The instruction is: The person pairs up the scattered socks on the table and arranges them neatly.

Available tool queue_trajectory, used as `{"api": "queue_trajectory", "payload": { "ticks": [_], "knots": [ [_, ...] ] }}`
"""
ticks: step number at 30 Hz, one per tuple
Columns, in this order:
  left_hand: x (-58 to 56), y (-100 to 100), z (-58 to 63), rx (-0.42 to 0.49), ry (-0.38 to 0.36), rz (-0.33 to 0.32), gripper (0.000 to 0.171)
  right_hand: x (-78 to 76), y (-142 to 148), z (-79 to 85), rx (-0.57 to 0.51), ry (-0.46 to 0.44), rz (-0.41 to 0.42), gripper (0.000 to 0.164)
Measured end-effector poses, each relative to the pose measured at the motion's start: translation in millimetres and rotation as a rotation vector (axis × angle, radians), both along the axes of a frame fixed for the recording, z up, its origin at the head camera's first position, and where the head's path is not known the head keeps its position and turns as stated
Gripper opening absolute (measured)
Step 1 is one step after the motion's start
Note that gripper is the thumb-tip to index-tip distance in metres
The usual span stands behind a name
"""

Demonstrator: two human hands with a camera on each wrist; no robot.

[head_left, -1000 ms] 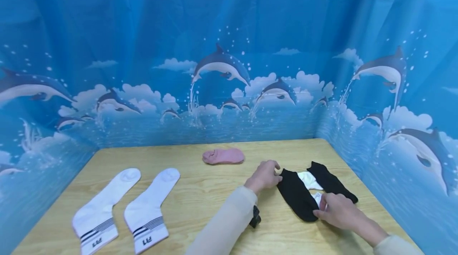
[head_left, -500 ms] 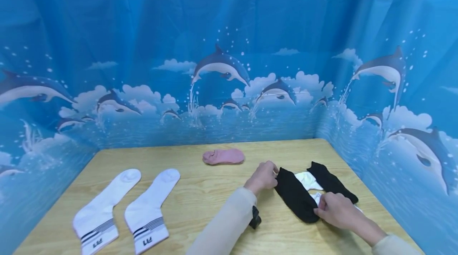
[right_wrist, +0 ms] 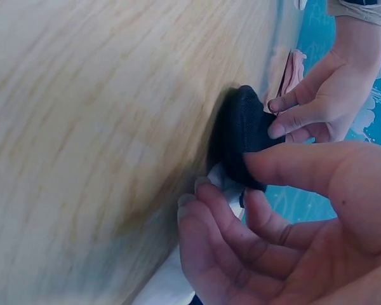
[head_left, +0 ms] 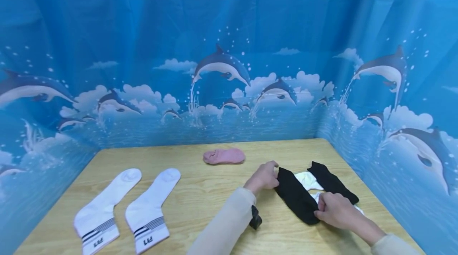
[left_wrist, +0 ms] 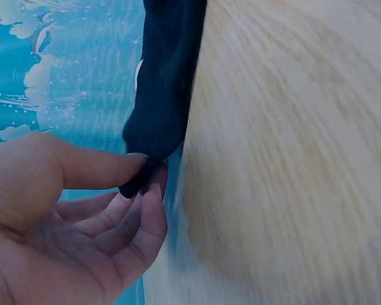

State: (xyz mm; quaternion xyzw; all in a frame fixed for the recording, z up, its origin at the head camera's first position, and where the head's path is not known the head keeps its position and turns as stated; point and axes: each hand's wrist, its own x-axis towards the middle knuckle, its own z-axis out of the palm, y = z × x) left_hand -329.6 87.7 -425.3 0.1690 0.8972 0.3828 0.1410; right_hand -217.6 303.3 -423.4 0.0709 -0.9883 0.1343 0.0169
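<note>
A black ankle sock [head_left: 296, 197] lies slantwise at the right of the table in the head view. My left hand [head_left: 262, 176] holds its far end; in the left wrist view the thumb and fingers of that hand [left_wrist: 82, 222] pinch the sock's tip [left_wrist: 165, 82]. The near, rounded end is pinched by my right hand [head_left: 336, 209], as the right wrist view also shows with thumb and index finger on the dark fabric [right_wrist: 238, 133]. Just right of this sock lie white fabric [head_left: 307, 180], partly covered, and a second black sock [head_left: 332, 181].
Two long white socks [head_left: 105, 209] with dark stripes lie side by side on the left of the wooden table [head_left: 200, 199]. Near the back edge is a pink sock [head_left: 224, 156]. A blue dolphin-print curtain [head_left: 171, 64] encloses the table at the back and sides.
Both hands have kept hold of the black sock. Its far end has shifted slightly left, away from the second black sock, and a bit of white now shows beyond the right hand.
</note>
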Motion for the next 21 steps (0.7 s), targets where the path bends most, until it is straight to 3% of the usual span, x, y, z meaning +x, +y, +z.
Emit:
{"api": "queue_trajectory", "payload": {
  "ticks": [4,8,17,21],
  "knots": [
    [0.2,-3.9,0.8,0.013,-0.019,-0.016,0.064,-0.3,-0.1,2.1,-0.007,0.002,-0.015,0.034],
    [1.6,-6.0,2.5,0.029,-0.027,-0.044,0.053,-1.6,-0.5,5.0,-0.034,0.018,-0.017,0.034],
    [0.6,-6.4,1.6,-0.024,0.134,-0.035,0.011,-4.5,0.9,8.0,-0.089,0.024,-0.002,0.024],
    [-0.3,-10.1,3.4,-0.014,0.154,-0.027,0.015,-6.2,2.4,9.0,-0.102,0.035,0.000,0.020]
  ]
}}
